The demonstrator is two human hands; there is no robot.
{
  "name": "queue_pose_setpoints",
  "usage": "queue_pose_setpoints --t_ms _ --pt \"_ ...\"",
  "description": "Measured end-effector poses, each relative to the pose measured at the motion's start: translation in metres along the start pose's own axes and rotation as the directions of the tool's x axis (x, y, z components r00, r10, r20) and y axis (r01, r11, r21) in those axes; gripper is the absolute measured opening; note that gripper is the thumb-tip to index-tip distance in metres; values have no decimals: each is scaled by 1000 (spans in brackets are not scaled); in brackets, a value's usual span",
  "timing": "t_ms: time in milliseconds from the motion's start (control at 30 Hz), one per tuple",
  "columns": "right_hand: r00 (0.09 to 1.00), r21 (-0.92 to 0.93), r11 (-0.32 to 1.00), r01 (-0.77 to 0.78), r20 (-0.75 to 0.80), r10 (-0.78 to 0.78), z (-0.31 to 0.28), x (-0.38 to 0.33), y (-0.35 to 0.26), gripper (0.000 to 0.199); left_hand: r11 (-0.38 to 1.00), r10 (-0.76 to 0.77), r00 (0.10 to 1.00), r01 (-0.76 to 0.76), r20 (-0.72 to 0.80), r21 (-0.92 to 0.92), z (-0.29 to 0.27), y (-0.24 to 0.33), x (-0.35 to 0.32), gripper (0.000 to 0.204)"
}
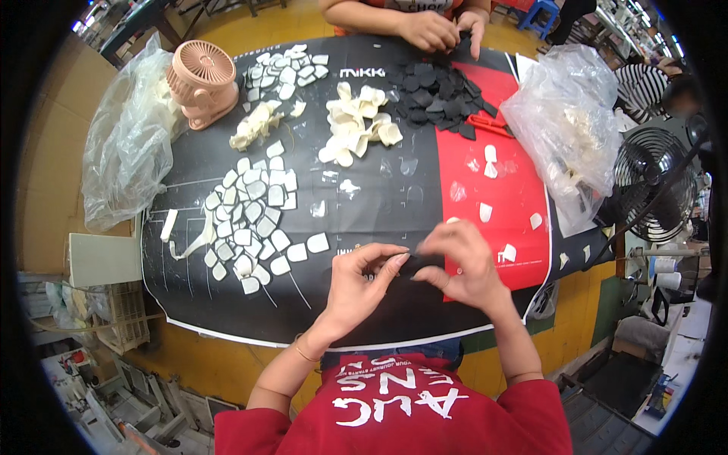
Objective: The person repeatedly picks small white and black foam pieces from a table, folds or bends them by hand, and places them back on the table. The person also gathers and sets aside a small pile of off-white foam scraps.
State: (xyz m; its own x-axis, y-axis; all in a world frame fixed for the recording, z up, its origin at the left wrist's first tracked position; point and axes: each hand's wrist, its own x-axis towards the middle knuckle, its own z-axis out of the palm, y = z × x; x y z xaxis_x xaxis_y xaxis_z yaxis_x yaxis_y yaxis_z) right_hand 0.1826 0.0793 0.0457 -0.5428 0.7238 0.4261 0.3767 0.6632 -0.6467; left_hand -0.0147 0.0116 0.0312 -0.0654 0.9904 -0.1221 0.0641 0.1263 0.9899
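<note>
Close to my body, over the table's near edge, my left hand (pixel 368 279) pinches a small black fabric-like piece (pixel 432 262) between thumb and fingertips. My right hand (pixel 469 267) is curved around the other end of that piece, its thumb and fingers spread apart and slightly blurred. Whether the right thumb touches the piece, I cannot tell. Left of my hands lie many small white rounded-end pieces (pixel 256 191). Farther off are a heap of similar black pieces (pixel 440 95) and a pile of cream curved pieces (pixel 350 125).
A pink fan (pixel 201 80) and a clear plastic bag (pixel 129 144) stand at the left. Red-handled scissors (pixel 489 123) lie by the black heap. Another plastic bag (pixel 565 121) and a black fan (pixel 654 182) are at the right. Across the table, another person's hands (pixel 444 34) are working.
</note>
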Motion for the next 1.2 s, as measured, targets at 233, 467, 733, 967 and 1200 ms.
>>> queue_pose_setpoints --t_ms 233,467,733,967,1200 --pt "986 -368 917 -151 -122 113 -26 96 90 62 885 336 941 -297 -51 359 13 -13 17 22" --pt "983 -540 834 -110 66 172 -8 150 131 70 841 413 908 -349 -72 413 14 -22 21 23" --pt "936 -537 838 -97 238 261 -24 169 138 61 847 432 900 -386 -51 365 13 -27 23 21" --pt "967 -565 823 -60 172 188 -22 161 140 46 884 396 910 -341 -125 321 14 -27 22 22" --pt "994 -301 949 -96 20 107 -44 158 148 36 910 361 926 -324 -111 260 13 -20 26 22"
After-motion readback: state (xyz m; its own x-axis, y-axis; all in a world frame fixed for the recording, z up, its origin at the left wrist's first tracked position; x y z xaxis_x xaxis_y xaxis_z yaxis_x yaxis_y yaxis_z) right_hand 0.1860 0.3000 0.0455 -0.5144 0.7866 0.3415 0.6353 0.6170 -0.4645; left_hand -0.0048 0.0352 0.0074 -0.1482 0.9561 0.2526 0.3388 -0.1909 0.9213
